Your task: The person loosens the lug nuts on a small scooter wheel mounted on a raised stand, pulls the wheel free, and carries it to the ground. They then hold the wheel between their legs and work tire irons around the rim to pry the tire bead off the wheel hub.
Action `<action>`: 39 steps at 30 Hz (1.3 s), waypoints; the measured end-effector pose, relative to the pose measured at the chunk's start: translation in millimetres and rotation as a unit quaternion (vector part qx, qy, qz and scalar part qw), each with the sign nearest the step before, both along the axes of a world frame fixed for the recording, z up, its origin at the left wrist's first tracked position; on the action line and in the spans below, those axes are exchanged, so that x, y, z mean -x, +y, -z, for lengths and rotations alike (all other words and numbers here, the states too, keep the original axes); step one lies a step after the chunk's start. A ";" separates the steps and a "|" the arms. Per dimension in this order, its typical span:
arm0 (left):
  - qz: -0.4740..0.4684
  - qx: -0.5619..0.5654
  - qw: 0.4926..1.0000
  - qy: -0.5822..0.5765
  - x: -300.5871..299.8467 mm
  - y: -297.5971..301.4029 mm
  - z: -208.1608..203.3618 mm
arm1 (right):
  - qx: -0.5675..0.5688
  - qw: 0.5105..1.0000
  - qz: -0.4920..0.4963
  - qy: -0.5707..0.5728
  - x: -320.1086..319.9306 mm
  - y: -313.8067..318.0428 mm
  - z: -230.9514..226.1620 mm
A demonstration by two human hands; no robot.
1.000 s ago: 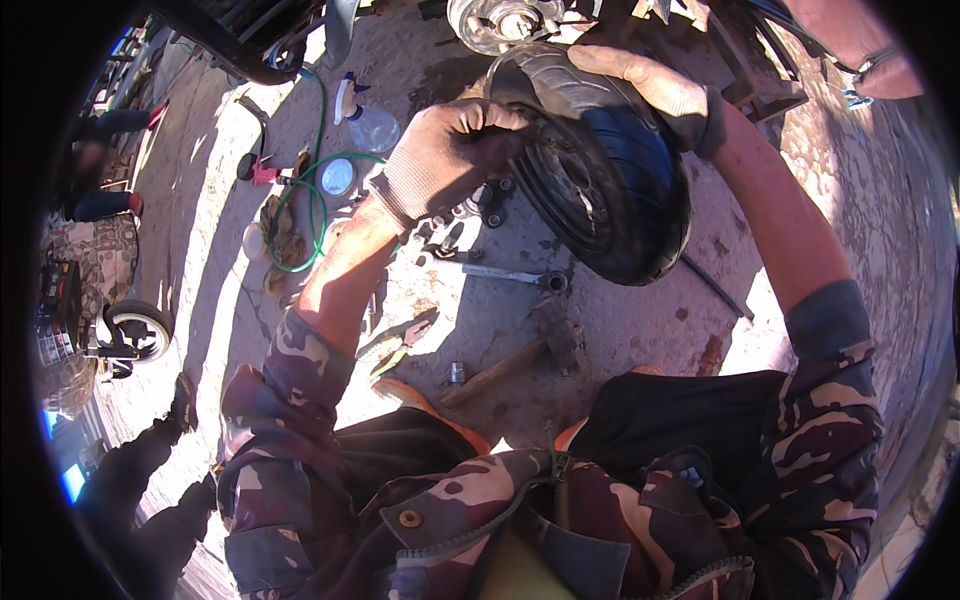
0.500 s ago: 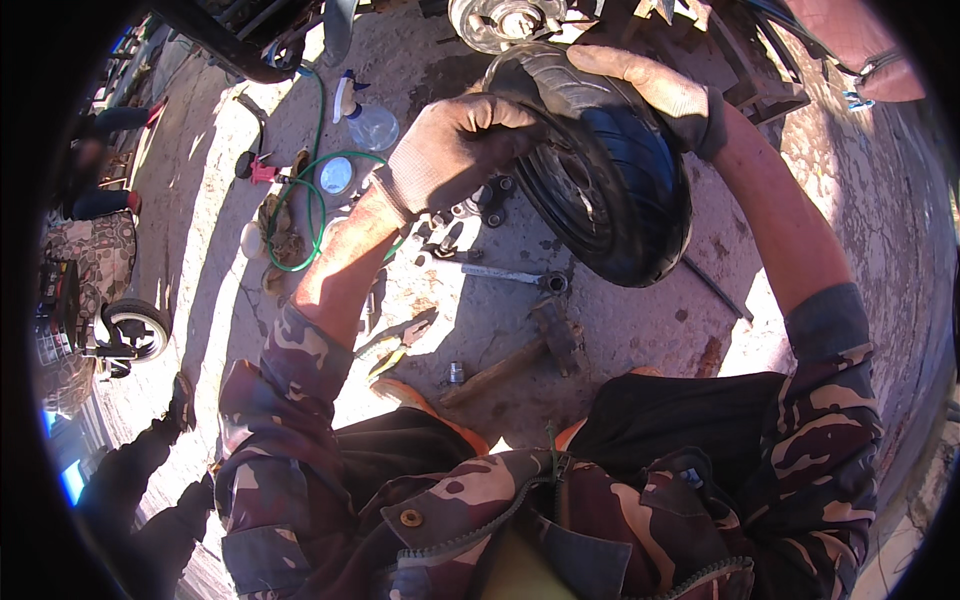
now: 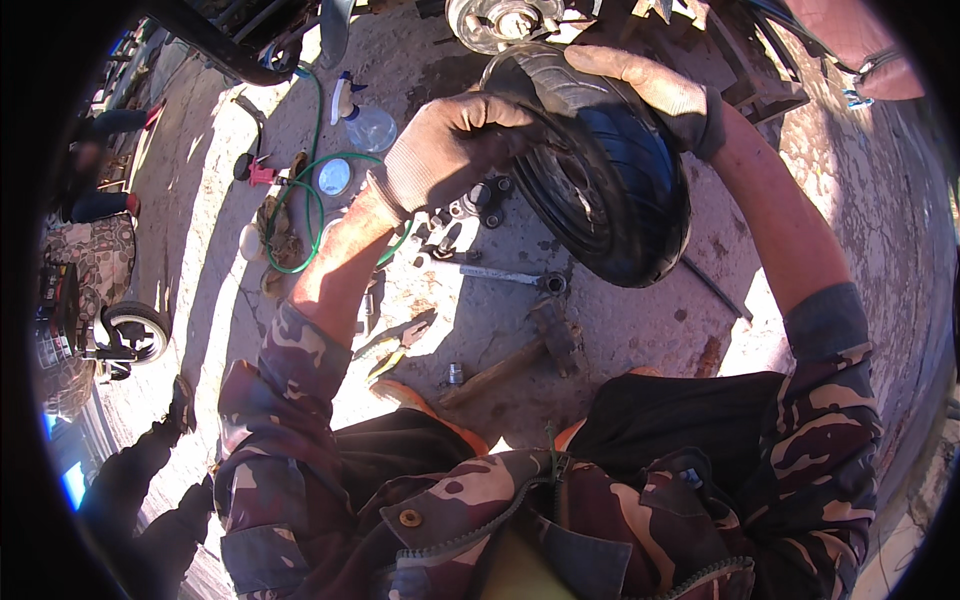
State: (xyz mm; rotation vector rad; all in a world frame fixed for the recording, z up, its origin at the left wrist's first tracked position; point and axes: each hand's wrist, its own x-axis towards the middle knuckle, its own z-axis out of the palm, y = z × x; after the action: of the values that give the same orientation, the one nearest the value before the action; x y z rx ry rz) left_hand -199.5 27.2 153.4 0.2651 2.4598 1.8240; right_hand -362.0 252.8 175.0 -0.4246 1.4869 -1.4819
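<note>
A black scooter tire point(image 3: 645, 190) stands tilted between my hands, its wheel rim point(image 3: 575, 185) showing on the left side. My left hand point(image 3: 450, 150), in a worn brown glove, is closed at the tire's upper left side, with the fingers curled in by the sidewall; their tips are hidden in shadow. Over the top of the tread lies my right hand point(image 3: 650, 82), also gloved, holding the tire from the far right with its fingers laid along the rubber. Nothing else can be made out in either hand.
Below the tire lie a long wrench point(image 3: 490, 272), a wooden-handled hammer point(image 3: 510, 370), a socket point(image 3: 456, 373) and pliers point(image 3: 405, 345). A spray bottle point(image 3: 370, 127) and a green hose point(image 3: 318, 215) are at left. A metal hub point(image 3: 505, 22) sits beyond the tire. Another person's legs point(image 3: 140, 480) show lower left.
</note>
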 end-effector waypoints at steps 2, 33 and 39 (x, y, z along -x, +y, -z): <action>0.007 -0.024 1.000 -0.006 0.9 -1.6 1.8 | -0.006 1.000 -0.007 0.018 -2.6 -0.2 -3.6; -0.113 0.012 0.983 -0.145 0.6 26.4 2.4 | 0.054 0.997 -0.050 0.009 20.5 9.8 24.9; -0.139 -0.151 0.960 -0.189 -3.3 28.3 17.1 | 0.013 0.999 0.012 0.027 -1.3 1.3 0.1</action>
State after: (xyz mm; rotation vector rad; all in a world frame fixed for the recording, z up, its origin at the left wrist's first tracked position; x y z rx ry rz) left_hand -196.3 55.5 136.3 -0.4031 2.0363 2.1178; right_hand -360.7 254.1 175.0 -0.4661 1.5210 -1.5213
